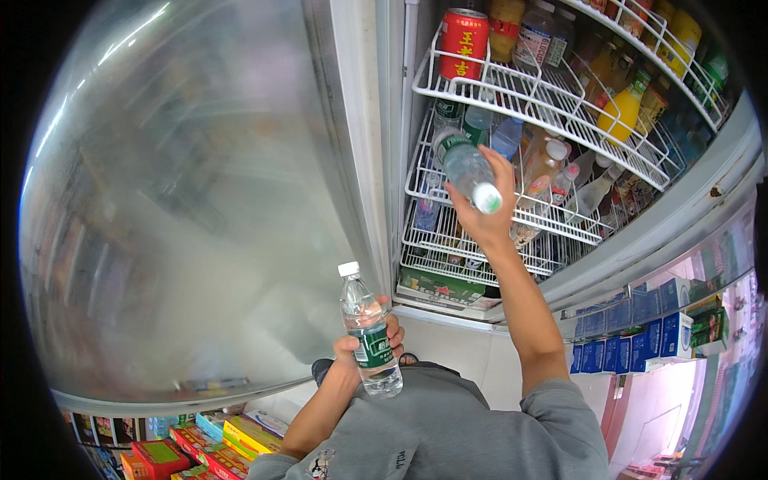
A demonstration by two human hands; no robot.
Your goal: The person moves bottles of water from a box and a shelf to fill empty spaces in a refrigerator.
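My left hand is closed around a clear plastic water bottle with a green label and white cap, held upright in front of my body. With my right hand I grip a similar water bottle by its upper part, its white cap towards me and its base at the second wire shelf of an open drinks fridge. More green-labelled bottles stand just behind it. Whether its base touches the shelf or those bottles, I cannot tell.
The fogged glass fridge door stands open at the left. A red can and other bottles fill the upper wire shelf. Low in the fridge is a green beer carton. Colourful boxes lie lower left; blue boxes line the right.
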